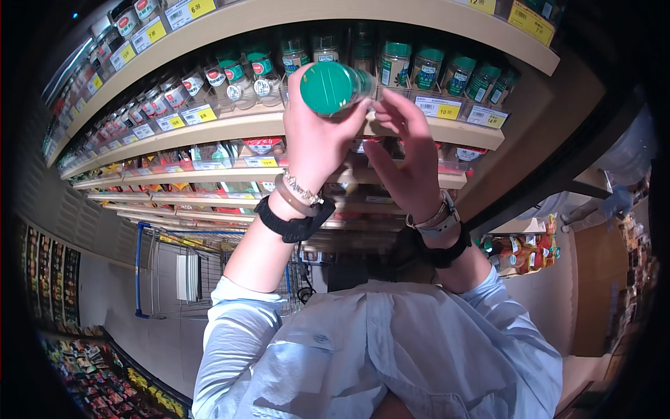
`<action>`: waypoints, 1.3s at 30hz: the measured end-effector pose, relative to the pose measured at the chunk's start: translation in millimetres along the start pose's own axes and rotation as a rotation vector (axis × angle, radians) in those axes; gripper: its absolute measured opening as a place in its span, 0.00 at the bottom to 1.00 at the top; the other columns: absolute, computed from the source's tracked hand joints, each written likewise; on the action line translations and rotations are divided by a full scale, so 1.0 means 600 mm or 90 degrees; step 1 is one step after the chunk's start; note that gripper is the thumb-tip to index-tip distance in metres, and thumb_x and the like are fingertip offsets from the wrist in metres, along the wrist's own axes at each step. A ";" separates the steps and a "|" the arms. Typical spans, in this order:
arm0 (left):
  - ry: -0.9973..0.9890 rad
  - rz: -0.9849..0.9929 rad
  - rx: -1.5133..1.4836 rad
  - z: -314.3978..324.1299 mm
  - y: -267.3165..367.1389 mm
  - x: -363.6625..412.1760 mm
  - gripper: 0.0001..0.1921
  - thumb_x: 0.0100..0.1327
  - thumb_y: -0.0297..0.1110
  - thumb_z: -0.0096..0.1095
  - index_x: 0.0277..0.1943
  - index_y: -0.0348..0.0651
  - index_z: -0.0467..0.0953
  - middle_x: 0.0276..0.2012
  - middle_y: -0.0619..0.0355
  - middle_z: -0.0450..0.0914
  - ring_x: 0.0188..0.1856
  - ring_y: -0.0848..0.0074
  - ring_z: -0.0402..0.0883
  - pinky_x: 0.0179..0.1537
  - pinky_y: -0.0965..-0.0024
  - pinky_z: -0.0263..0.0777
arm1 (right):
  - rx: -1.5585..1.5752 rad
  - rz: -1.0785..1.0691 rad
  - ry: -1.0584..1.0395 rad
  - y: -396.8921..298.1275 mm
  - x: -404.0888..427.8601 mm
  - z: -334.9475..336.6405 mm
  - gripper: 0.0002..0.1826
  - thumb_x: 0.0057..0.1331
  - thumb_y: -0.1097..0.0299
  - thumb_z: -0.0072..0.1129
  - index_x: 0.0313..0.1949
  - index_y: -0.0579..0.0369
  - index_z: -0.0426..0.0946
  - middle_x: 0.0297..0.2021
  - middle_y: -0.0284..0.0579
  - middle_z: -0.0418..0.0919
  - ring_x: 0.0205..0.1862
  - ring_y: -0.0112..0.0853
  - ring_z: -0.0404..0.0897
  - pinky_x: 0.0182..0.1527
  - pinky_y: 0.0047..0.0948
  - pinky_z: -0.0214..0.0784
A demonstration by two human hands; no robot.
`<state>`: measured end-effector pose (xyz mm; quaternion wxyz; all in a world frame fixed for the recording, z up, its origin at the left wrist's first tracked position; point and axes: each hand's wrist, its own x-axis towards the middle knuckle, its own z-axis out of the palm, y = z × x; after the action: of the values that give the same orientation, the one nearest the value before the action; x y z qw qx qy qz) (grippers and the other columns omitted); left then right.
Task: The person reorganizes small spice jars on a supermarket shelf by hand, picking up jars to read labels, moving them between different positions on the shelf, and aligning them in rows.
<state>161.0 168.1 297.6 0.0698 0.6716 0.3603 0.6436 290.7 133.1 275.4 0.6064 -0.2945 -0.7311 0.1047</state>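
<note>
My left hand [319, 123] is closed around a spice jar [327, 89] with a green plastic lid, raised before the shelf with its lid towards me. To the right of the jar, my right hand [405, 152] has its fingers apart and slightly bent, with the fingertips close by the jar's side; whether they touch it I cannot tell. Nothing shows in that hand. Behind both hands stands a row of spice jars with green lids [428, 68] on a wooden shelf [466, 131]. More jars with red and white labels [174, 94] stand to the left.
Lower shelves [209, 178] hold packaged goods. A wire shopping cart [178, 309] with a blue frame stands below at the left. Price tags line the shelf edges [387, 18], one of which curves above my hands. Bagged goods [523, 251] hang or stand at the right.
</note>
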 end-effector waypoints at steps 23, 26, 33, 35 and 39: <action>-0.165 -0.021 0.369 0.083 -0.046 0.081 0.39 0.48 0.38 0.65 0.61 0.45 0.50 0.31 0.45 0.76 0.33 0.53 0.77 0.33 0.60 0.72 | 0.020 0.290 -0.083 0.029 -0.133 -0.110 0.23 0.56 0.76 0.56 0.53 0.55 0.64 0.34 0.38 0.73 0.33 0.22 0.75 0.32 0.20 0.69; -0.162 0.034 0.398 0.079 -0.040 0.079 0.28 0.49 0.33 0.63 0.55 0.52 0.63 0.44 0.51 0.70 0.39 0.55 0.76 0.35 0.61 0.72 | 0.039 0.347 -0.094 0.030 -0.150 -0.122 0.21 0.57 0.78 0.52 0.51 0.60 0.64 0.35 0.39 0.73 0.38 0.22 0.74 0.39 0.21 0.67; -0.176 0.100 0.519 0.101 -0.057 0.097 0.25 0.51 0.29 0.58 0.54 0.49 0.64 0.43 0.48 0.72 0.36 0.53 0.76 0.34 0.59 0.72 | 0.078 0.413 -0.035 0.076 -0.260 -0.160 0.19 0.58 0.74 0.54 0.50 0.56 0.66 0.30 0.37 0.73 0.32 0.21 0.74 0.36 0.20 0.68; -0.198 0.041 0.576 0.109 -0.064 0.108 0.21 0.54 0.31 0.53 0.53 0.46 0.65 0.32 0.45 0.77 0.35 0.50 0.77 0.36 0.55 0.71 | 0.046 0.462 -0.017 0.072 -0.286 -0.173 0.19 0.59 0.74 0.54 0.50 0.56 0.67 0.30 0.38 0.73 0.32 0.21 0.74 0.36 0.20 0.68; -0.234 0.080 0.612 0.105 -0.066 0.122 0.17 0.53 0.40 0.57 0.40 0.36 0.69 0.30 0.42 0.77 0.35 0.51 0.77 0.35 0.56 0.72 | -0.052 0.503 0.013 0.078 -0.349 -0.194 0.14 0.59 0.72 0.54 0.46 0.57 0.70 0.24 0.38 0.73 0.28 0.22 0.73 0.31 0.21 0.67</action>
<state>196.9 262.1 324.9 -0.2229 0.7502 0.5560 0.2798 434.6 29.9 106.9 0.5143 -0.5782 -0.5589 0.2981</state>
